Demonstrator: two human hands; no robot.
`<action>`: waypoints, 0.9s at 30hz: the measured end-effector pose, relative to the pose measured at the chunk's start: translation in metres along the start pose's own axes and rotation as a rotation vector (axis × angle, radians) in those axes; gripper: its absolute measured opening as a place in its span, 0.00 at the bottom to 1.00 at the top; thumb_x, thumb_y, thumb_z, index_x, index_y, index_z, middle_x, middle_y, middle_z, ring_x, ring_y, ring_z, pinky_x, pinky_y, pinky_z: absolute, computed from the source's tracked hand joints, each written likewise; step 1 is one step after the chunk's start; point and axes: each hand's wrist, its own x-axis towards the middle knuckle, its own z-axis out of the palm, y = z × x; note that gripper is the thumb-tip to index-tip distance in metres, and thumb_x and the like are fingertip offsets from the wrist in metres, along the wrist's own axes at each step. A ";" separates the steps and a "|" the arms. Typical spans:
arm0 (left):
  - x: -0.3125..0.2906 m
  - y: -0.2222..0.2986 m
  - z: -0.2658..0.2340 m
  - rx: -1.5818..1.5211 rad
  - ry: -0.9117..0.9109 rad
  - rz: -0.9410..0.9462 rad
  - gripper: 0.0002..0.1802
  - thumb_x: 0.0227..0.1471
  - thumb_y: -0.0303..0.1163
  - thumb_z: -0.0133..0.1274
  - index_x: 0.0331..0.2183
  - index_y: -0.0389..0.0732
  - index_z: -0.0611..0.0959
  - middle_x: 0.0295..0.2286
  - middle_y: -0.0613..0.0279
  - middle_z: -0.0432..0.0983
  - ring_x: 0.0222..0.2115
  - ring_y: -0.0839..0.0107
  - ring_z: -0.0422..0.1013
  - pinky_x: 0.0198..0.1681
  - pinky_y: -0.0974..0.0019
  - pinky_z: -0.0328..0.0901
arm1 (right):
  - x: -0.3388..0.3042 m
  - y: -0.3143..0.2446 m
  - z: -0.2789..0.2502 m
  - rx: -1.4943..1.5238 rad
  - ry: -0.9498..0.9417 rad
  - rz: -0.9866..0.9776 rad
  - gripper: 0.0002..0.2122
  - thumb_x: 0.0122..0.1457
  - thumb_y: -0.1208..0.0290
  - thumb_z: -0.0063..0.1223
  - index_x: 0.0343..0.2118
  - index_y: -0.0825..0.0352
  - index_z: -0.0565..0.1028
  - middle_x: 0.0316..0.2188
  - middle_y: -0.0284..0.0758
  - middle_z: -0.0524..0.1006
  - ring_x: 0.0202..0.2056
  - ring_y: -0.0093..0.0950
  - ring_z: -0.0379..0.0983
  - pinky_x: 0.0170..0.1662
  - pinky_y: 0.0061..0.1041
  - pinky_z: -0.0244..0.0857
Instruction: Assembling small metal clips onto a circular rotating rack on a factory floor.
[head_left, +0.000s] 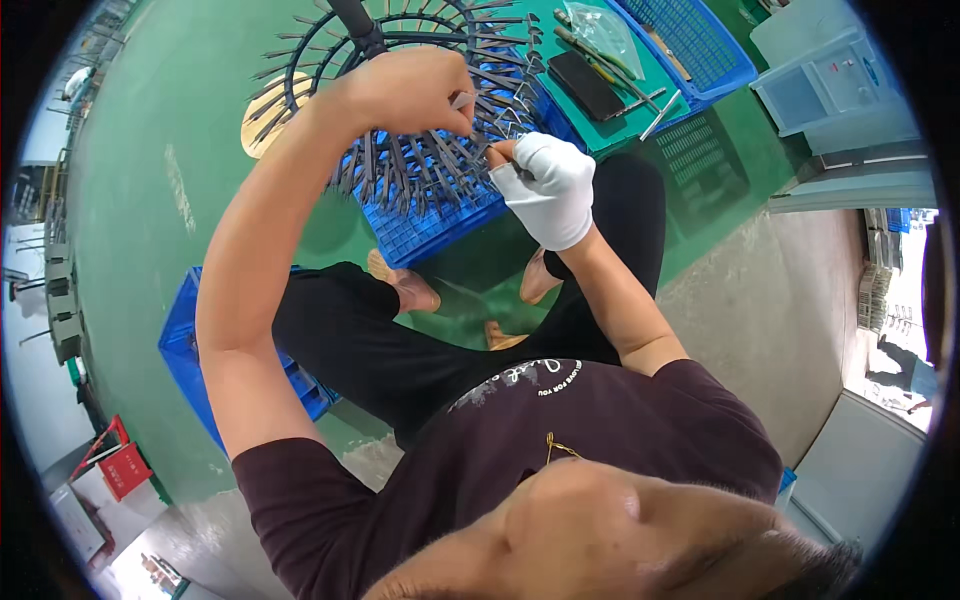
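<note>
In front of me stands a round rack (385, 170) with rings of many dark, narrow prongs or clips pointing outward. My left hand (415, 92), bare, is closed above the rack's near right part, with a small pale piece showing at its curled fingers. My right hand (548, 190) wears a white glove that leaves the fingertips bare. Its thumb and fingers are pinched together at the rack's right edge, close to the left hand. Whatever lies in either grip is too small or hidden to name. Small bent metal pieces (522, 95) hang along the rack's right side.
Under the rack is a blue crate (425, 235). To its right, a green surface (632, 128) holds a black flat case (585, 85), a clear plastic bag (605, 35) and a metal rod (660, 115). A blue basket (735, 75) stands behind. Another blue crate (185, 335) is at my left.
</note>
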 end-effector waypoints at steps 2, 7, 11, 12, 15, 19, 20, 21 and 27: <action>0.001 -0.001 0.004 0.025 0.033 -0.008 0.09 0.41 0.33 0.58 0.26 0.38 0.85 0.18 0.62 0.73 0.18 0.65 0.65 0.25 0.64 0.64 | 0.001 0.000 0.002 -0.017 -0.004 -0.012 0.02 0.43 0.83 0.60 0.22 0.72 0.78 0.15 0.30 0.71 0.14 0.22 0.58 0.19 0.20 0.55; 0.001 -0.002 0.009 0.098 0.121 -0.024 0.08 0.37 0.33 0.58 0.23 0.41 0.85 0.17 0.61 0.74 0.20 0.58 0.69 0.26 0.61 0.66 | 0.002 -0.001 0.005 -0.080 -0.003 -0.040 0.02 0.43 0.83 0.59 0.21 0.71 0.78 0.14 0.31 0.71 0.14 0.24 0.59 0.19 0.21 0.55; -0.003 0.001 0.008 0.066 0.109 -0.025 0.10 0.39 0.33 0.58 0.25 0.38 0.85 0.17 0.62 0.73 0.19 0.61 0.68 0.28 0.62 0.65 | 0.003 -0.001 0.006 -0.098 0.009 -0.023 0.02 0.42 0.81 0.59 0.19 0.68 0.77 0.14 0.31 0.73 0.14 0.28 0.63 0.19 0.23 0.58; -0.002 0.001 0.009 0.064 0.117 -0.028 0.09 0.39 0.33 0.58 0.25 0.38 0.85 0.17 0.62 0.73 0.20 0.61 0.68 0.28 0.62 0.66 | 0.002 0.000 0.007 -0.081 0.012 -0.015 0.02 0.42 0.82 0.59 0.19 0.69 0.77 0.14 0.31 0.71 0.14 0.27 0.61 0.19 0.23 0.57; -0.001 -0.001 0.012 0.056 0.143 -0.034 0.09 0.39 0.33 0.58 0.25 0.38 0.86 0.17 0.62 0.73 0.21 0.60 0.69 0.29 0.61 0.66 | 0.000 0.000 0.008 -0.031 0.020 0.008 0.03 0.43 0.84 0.60 0.22 0.71 0.78 0.13 0.30 0.68 0.14 0.22 0.56 0.18 0.20 0.53; 0.000 -0.002 0.013 0.074 0.134 -0.047 0.09 0.39 0.33 0.58 0.25 0.39 0.86 0.18 0.61 0.74 0.22 0.59 0.70 0.30 0.61 0.67 | 0.002 -0.005 0.008 -0.068 0.010 0.012 0.02 0.43 0.83 0.60 0.21 0.71 0.77 0.13 0.30 0.68 0.14 0.22 0.56 0.18 0.20 0.52; 0.000 -0.002 0.013 0.081 0.129 -0.051 0.09 0.39 0.33 0.58 0.25 0.39 0.86 0.18 0.61 0.74 0.22 0.59 0.71 0.30 0.61 0.67 | 0.003 -0.006 0.008 -0.081 0.009 0.016 0.02 0.43 0.83 0.59 0.20 0.71 0.77 0.13 0.30 0.68 0.14 0.22 0.56 0.18 0.20 0.52; 0.000 -0.002 0.013 0.080 0.129 -0.050 0.09 0.39 0.33 0.58 0.25 0.39 0.86 0.18 0.61 0.74 0.22 0.59 0.71 0.30 0.61 0.67 | 0.004 -0.007 0.007 -0.082 0.008 0.017 0.02 0.43 0.83 0.59 0.20 0.71 0.77 0.13 0.30 0.68 0.14 0.22 0.56 0.18 0.20 0.52; 0.002 0.000 0.010 0.059 0.085 -0.077 0.10 0.39 0.33 0.58 0.26 0.39 0.86 0.19 0.61 0.75 0.22 0.60 0.70 0.30 0.61 0.67 | 0.016 -0.017 -0.001 -0.188 -0.066 0.055 0.06 0.42 0.79 0.58 0.16 0.66 0.72 0.13 0.32 0.70 0.14 0.31 0.61 0.19 0.26 0.57</action>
